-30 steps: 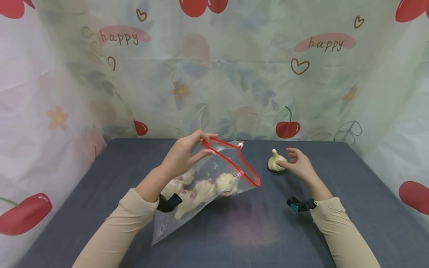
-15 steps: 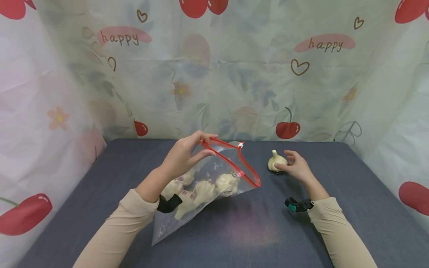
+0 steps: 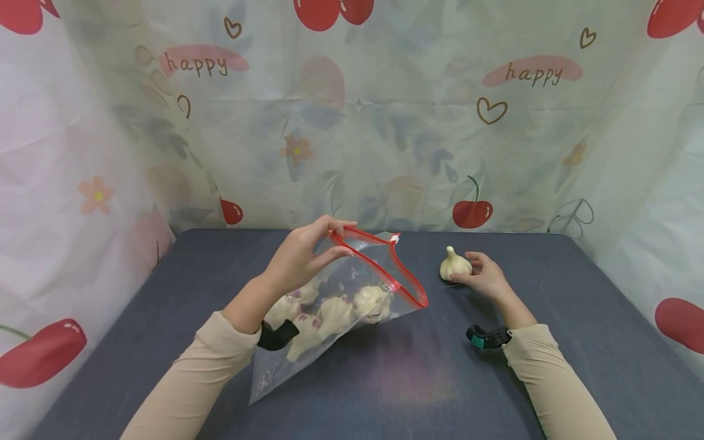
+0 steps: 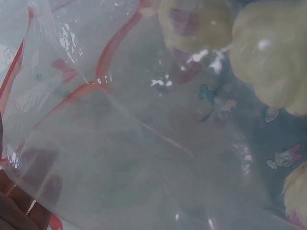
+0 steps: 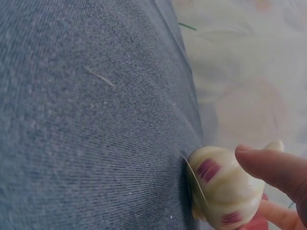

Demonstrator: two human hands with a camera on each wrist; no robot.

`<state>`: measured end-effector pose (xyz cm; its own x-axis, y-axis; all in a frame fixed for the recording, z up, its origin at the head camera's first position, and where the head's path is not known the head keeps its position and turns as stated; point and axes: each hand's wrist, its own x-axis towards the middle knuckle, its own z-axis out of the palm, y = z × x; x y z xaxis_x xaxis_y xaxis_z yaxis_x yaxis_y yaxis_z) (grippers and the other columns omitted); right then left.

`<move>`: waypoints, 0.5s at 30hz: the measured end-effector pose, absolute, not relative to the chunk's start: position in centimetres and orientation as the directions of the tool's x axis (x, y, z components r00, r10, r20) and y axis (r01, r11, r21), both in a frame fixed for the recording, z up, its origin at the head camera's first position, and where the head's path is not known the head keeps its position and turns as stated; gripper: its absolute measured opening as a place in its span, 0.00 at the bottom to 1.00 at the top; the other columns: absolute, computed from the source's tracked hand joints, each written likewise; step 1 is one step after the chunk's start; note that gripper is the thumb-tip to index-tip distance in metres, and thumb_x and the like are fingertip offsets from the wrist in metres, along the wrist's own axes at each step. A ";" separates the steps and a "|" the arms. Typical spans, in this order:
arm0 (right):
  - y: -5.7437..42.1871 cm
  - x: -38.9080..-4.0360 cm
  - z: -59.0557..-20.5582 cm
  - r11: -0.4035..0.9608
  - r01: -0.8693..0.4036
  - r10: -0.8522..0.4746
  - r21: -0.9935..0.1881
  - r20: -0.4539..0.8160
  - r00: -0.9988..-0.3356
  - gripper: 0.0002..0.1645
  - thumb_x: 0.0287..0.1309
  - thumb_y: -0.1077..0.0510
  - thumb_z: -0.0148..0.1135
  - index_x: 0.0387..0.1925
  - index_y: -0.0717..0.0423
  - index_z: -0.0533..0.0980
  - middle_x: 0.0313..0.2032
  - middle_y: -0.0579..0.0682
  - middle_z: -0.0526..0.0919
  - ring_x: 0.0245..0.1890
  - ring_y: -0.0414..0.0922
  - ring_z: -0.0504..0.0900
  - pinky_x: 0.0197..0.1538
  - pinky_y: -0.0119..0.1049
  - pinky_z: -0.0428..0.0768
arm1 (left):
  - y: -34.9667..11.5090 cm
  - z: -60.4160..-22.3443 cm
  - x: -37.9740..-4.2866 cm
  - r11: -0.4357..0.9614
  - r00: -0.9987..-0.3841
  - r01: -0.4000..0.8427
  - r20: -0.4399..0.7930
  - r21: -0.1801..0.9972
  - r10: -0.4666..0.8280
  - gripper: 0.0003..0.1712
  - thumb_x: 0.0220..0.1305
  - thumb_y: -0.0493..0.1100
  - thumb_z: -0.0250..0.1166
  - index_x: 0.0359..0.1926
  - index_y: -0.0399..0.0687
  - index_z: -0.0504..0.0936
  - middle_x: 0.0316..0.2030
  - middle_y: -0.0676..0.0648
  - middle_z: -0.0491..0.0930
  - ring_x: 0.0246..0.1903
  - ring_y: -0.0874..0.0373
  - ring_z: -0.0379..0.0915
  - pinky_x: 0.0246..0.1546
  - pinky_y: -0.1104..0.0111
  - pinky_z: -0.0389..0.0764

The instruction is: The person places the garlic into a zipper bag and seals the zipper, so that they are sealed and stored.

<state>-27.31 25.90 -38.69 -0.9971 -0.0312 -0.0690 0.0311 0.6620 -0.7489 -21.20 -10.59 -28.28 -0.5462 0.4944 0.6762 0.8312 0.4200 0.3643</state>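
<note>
My left hand [image 3: 299, 253] pinches the red-edged mouth of a clear zip bag [image 3: 330, 275] between thumb and fingers, keeping it apart at the top. Several whitish garlic bulbs [image 3: 337, 315] with purple patches lie inside the bag, larger in the left wrist view as garlic bulbs [image 4: 273, 52] behind the plastic. On the table at the right, my right hand [image 3: 488, 278] has its thumb and fingers around another garlic bulb [image 3: 453, 264]. In the right wrist view the thumb [image 5: 273, 167] lies across the near side of this bulb [image 5: 218, 191], with a finger behind it.
A dark grey cloth covers the table [image 3: 412, 379]. A patterned curtain [image 3: 363, 153] hangs behind its far edge, and more curtain closes both sides. A black band [image 3: 486, 337] is on the right wrist, another dark band [image 3: 277, 335] on the left.
My right hand has moved slightly left and down onto the loose garlic bulb, its thumb now lower across the front. The left hand and the bag stay as they were.
</note>
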 end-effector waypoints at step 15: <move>26.0 -27.4 -39.4 0.660 0.033 -0.025 -0.751 -0.065 -0.998 0.44 0.57 0.51 0.63 0.66 0.68 0.54 0.62 0.72 0.61 0.60 0.64 0.64 0.57 0.56 0.68 | -10.6 -28.3 -21.2 0.434 -0.553 0.825 0.672 0.361 0.492 0.18 0.52 0.41 0.68 0.43 0.43 0.73 0.52 0.45 0.80 0.41 0.53 0.81 0.44 0.62 0.79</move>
<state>-27.44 25.97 -39.39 -0.9976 -0.0249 -0.0651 0.0325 0.6599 -0.7507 -21.19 -10.64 -28.29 -0.5528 0.4923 0.6723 0.8254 0.4341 0.3609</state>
